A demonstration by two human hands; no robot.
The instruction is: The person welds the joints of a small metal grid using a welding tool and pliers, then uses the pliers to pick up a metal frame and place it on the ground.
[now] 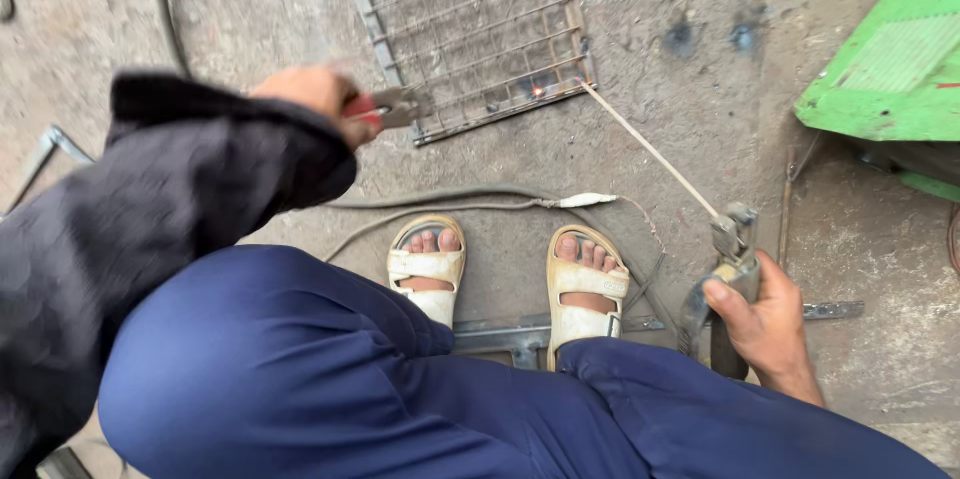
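My left hand grips red-handled pliers, whose jaws pinch the near left corner of a metal wire grille lying on the concrete floor. In my right hand is a welding electrode holder. Its thin rod reaches up and left to the grille's near right corner, where a small orange glow shows. My left arm wears a dark sleeve. I squat in blue trousers and pale sandals.
A green metal body stands at the right edge. Cables run across the floor in front of my feet. Flat metal strips lie under my right foot, and an angle bracket sits at the left.
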